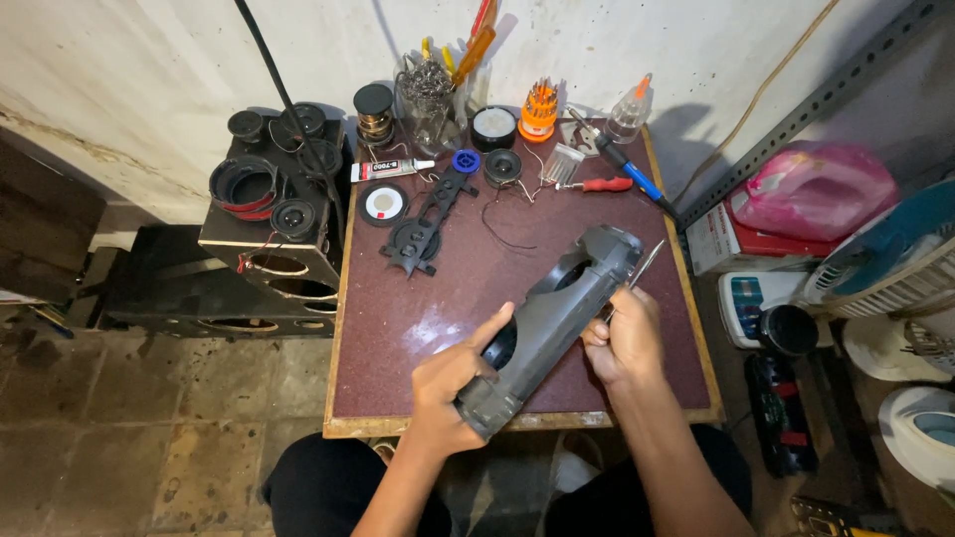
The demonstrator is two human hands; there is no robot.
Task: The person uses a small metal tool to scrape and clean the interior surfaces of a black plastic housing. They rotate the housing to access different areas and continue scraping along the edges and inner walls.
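While I sit at the small maroon worktop [398, 328], my left hand [450, 383] is clamped around the near end of a long grey speaker housing [552, 313], thumb lying along its upper face beside one of the round openings. The housing lies slanted across the near right part of the worktop, its far end pointing up and to the right. My right hand [622, 343] is closed around a thin metal tool [642, 267], a screwdriver by the look of it, whose shaft sticks out past my fingers just beside the housing's right edge; I cannot tell whether its tip touches anything. My two hands are apart, one on either side of the housing. Farther back on the worktop lie a black plastic frame [423, 224], a small round speaker driver [502, 166], a white and black disc [384, 204], a tube of glue [390, 170], a red-handled tool [597, 185] and an orange holder of screwdriver bits [538, 109]. Left of the worktop, on the floor, stands a dark speaker cabinet [274, 214] with loose drivers resting on it.
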